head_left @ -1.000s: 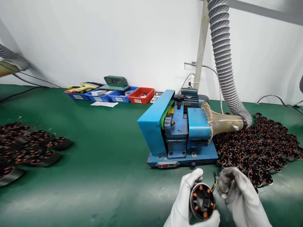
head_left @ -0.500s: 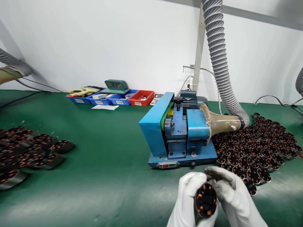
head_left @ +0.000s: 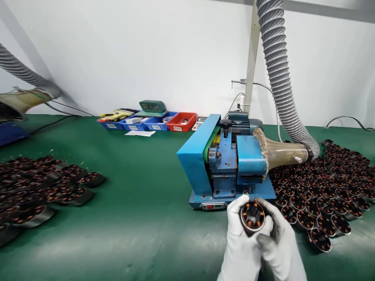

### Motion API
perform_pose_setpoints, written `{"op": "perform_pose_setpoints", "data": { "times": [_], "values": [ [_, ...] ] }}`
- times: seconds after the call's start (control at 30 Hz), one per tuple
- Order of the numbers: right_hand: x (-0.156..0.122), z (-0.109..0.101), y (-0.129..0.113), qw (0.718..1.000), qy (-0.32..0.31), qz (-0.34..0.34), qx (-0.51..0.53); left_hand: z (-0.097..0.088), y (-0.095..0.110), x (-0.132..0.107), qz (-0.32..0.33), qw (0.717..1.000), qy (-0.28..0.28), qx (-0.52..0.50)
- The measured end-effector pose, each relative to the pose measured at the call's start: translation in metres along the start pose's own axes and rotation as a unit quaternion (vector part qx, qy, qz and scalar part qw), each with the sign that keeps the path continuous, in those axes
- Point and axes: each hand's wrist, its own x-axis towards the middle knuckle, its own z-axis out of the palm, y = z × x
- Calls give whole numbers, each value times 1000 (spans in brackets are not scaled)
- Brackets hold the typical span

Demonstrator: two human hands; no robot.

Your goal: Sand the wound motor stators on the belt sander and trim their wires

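A round motor stator, with a dark core, copper windings and a bright metal rim, is held up in front of the blue belt sander. My left hand, in a white glove, is closed around its left side and underside. Against the stator's right side rests my right hand, also gloved, with curled fingers and grey-stained fingertips at the rim. The stator's open face with the windings points up toward me. Parts of the right fingers are hidden behind the stator and the left hand.
Many similar stators stand in rows to the right, and another group lies at left. A grey duct hose runs down to the sander's nozzle. Blue bins, a red bin and a clock line the wall.
Both hands have moved up closer to the sander with the stator, and its face is now turned more upward. The whole view has shifted slightly, showing more on the left.
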Motion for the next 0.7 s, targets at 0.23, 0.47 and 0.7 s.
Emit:
{"op": "perform_pose_setpoints", "data": {
  "times": [0.23,0.47,0.7],
  "values": [
    [24,23,4,989,56,-7,-135,21,-9,38,-130,979,-5,-157],
    [42,22,0,987,63,-2,-150,31,-14,46,-153,969,7,-196],
    [45,20,-4,988,50,26,-141,33,-6,47,-171,964,8,-204]
  ]
}}
